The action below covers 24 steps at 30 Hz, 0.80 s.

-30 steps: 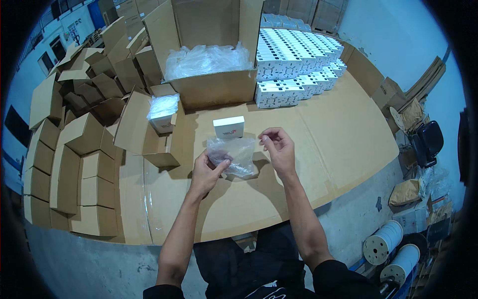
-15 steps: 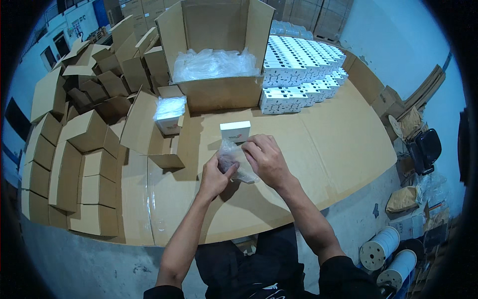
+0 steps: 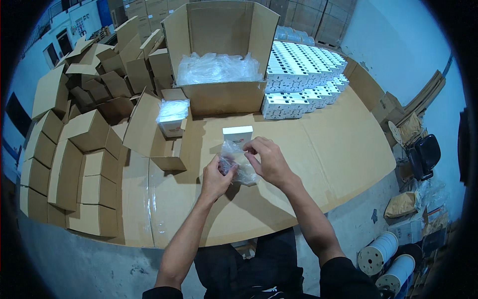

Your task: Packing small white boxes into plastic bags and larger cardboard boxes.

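My left hand (image 3: 217,178) is closed round the crumpled side of a clear plastic bag (image 3: 244,173), its thumb pressed across the film. At the bag's right upper edge, my right hand (image 3: 269,160) has its fingers bent in a pinch on the film; the exact contact is partly hidden. Just beyond the bag a small white box (image 3: 237,133) stands on the cardboard-covered table (image 3: 308,174). To the left, an open carton (image 3: 169,163) contains white boxes wrapped in clear plastic (image 3: 173,118).
A large open carton (image 3: 221,102) full of clear plastic bags (image 3: 217,69) stands at the back. Stacked white boxes (image 3: 286,106) with dark markings are right of it. Several brown cartons (image 3: 99,192) crowd the left side. Cable spools (image 3: 378,253) and a black chair (image 3: 424,154) are off the table's right edge.
The bag spreads a little wider between my hands, and my right fingers have shifted slightly along its edge. The whole view has moved a little, so the table things appear slightly lower.
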Each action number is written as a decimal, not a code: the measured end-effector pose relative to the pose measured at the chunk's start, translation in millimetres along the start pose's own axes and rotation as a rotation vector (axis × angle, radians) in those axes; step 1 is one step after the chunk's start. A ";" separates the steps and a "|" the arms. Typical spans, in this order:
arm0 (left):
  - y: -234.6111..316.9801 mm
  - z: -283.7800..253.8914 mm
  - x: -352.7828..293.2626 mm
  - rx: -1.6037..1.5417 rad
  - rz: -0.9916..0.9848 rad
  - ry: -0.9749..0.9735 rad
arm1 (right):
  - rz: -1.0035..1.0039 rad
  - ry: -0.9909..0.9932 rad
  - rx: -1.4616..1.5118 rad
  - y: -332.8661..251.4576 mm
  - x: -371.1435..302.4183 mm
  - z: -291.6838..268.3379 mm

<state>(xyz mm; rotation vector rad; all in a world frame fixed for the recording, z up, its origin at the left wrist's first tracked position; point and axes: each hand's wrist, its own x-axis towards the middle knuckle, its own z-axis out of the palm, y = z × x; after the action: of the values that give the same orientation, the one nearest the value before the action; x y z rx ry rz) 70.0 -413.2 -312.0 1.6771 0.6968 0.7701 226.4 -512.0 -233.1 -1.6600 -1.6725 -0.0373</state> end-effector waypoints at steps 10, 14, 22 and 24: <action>-0.8 -1.0 2.4 0.074 0.094 -0.019 | 0.132 -0.381 0.157 -1.8 22.1 -16.5; 9.0 0.2 -0.3 -0.029 -0.018 -0.083 | 0.130 -0.584 0.047 10.6 32.2 -12.9; 21.5 -1.8 -2.7 0.047 -0.037 -0.172 | 0.354 -0.671 0.685 33.6 27.5 -3.2; 14.8 -1.3 -2.8 0.027 0.044 -0.161 | 0.454 -0.625 0.838 32.9 23.7 0.2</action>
<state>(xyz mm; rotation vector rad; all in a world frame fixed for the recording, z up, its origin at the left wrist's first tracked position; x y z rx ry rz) 68.1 -417.9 -297.8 1.7620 0.5610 0.6504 258.0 -486.9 -236.6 -1.3767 -1.3501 1.3291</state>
